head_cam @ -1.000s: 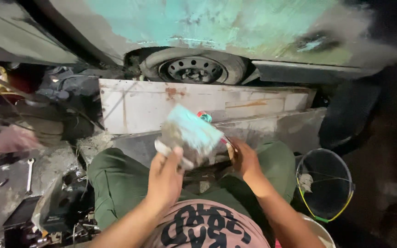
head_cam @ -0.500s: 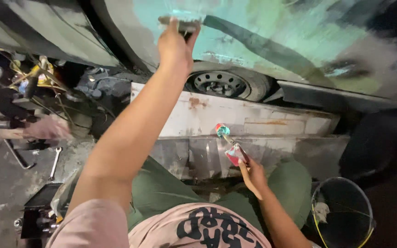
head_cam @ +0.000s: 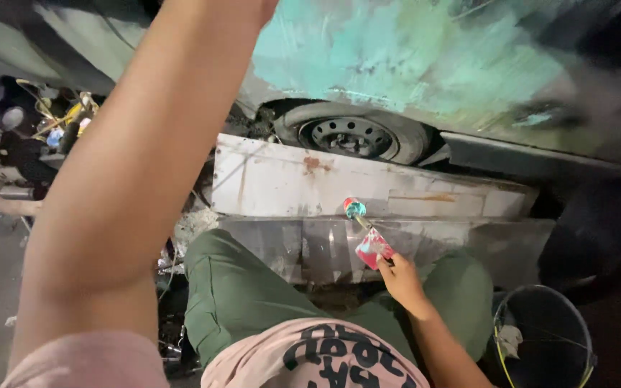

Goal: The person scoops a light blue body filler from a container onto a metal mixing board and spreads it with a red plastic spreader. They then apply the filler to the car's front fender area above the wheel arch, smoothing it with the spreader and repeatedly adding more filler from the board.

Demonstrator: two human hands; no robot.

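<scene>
In the head view, a small red-handled tool with a round teal-and-red tip is pinched in the right hand, just right of centre, above the green-trousered knees. The left arm is raised to the top edge, its hand out of frame, so its grip cannot be told. A wheel is seen above, a black bucket at lower right.

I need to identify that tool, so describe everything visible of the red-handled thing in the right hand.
The red-handled tool is small, with a flat red handle that looks like plastic and a thin pale shaft rising to a rounded tip smeared teal and red. It tilts up and to the left, in front of the rusty white panel. The right hand pinches the handle's lower end; nothing else touches it. Its exact kind is unclear.
</scene>
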